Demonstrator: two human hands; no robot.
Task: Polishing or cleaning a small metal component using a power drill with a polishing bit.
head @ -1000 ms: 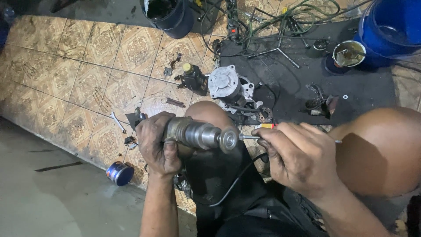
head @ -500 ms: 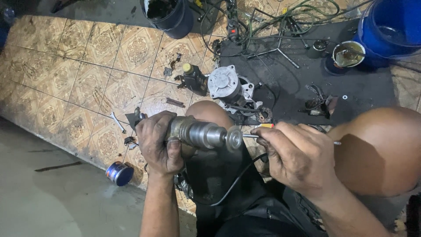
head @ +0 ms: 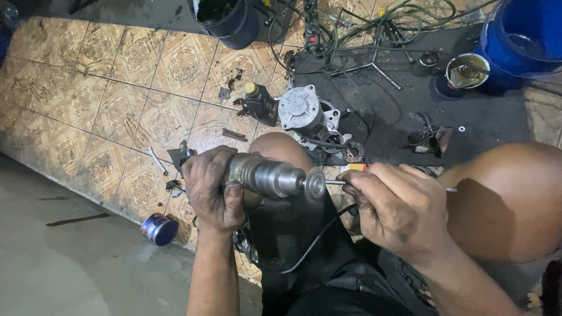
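Your left hand [head: 212,190] is closed around the rear of the grey, stepped metal shaft assembly [head: 266,175], holding it above your lap with its long axis running left to right and its small disc-shaped end pointing at your right hand [head: 401,210]. That hand is clenched on a thin metal rod-like tool with a red-and-yellow handle [head: 354,168], its tip meeting the disc end nearly in line with the shaft's axis, though whether it enters the centre is hard to tell. The right hand is thus nearer the working end.
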